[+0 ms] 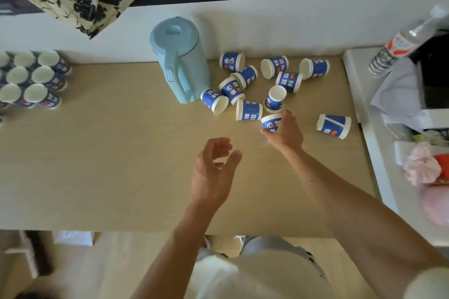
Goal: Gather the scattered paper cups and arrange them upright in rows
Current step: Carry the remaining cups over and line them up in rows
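Blue-and-white paper cup is in the R hand: thumb under, fingers curled over the top, cup pinched btwn them just above the pale wood surface. L hand hovers near-left of it, palm turned in, fingers loosely curled, holding nothing. Just beyond the R hand's fingertips, one cup on end looks rim-down, and another on its side sits right beside the held one. Further out from the R hand is the main scatter, approx seven more cups tipped every which way, several touching. Off to the R of the R hand, well apart from the rest, a lone cup lies on its side. Way out past the L hand, at the far-left edge, the upright cups stand in rows, mouths up, packed close. Beyond the L hand, btwn rows and scatter, there's a light-blue jug w/ lid and handle, one tipped cup just beside its base. Far R of the R hand, a white side unit carries a clear plastic bottle w/ red-white label.
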A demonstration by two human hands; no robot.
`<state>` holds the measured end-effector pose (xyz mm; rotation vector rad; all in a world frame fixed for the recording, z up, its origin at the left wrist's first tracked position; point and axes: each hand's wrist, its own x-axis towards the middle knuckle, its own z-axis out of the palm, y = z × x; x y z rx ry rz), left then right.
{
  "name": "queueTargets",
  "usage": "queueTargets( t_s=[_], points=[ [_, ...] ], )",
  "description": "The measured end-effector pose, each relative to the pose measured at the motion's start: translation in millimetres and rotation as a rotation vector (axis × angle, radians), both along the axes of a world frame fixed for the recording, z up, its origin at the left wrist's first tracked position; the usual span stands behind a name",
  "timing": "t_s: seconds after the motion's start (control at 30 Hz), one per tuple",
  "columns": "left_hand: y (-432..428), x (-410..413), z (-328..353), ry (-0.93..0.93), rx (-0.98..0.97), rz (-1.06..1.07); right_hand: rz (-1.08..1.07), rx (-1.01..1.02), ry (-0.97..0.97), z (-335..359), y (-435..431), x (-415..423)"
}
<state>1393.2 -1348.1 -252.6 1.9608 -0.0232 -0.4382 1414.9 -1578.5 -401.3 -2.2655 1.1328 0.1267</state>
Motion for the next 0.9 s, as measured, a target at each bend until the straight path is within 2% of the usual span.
queueTargets(
  t_s=[0.2,0.3,0.4,0.47,0.57,0.63,0.77,0.83,0.9],
  points=[
    [-10,-8,-8,0.023,0.031,0.007,0.004,0.075,-0.097,-3,2,-17],
    [-15,-8,-13,0.065,0.075,-0.023,-0.02,0.321,-0.303,21,15,-25],
    [-18,-6,-13,0.213,-0.035,0.023,0.145,0.554,-0.516,58,37,-39],
    [-19,-4,-12,0.29,-0.163,0.042,0.281,0.587,-0.599,77,54,-50],
    [-23,-1,-10,0.203,-0.183,-0.023,0.396,0.557,-0.666,97,72,-60],
    [-24,1,-10,0.152,-0.166,0.017,0.475,0.561,-0.659,103,73,-60],
    [-16,8,-11,0.11,-0.123,0.133,0.64,0.677,-0.523,101,43,-45],
    [-9,10,-10,0.09,-0.121,0.169,0.572,0.591,-0.473,92,26,-25],
    [-4,8,-9,0.062,-0.116,0.169,0.522,0.376,-0.406,78,16,1]
  ],
)
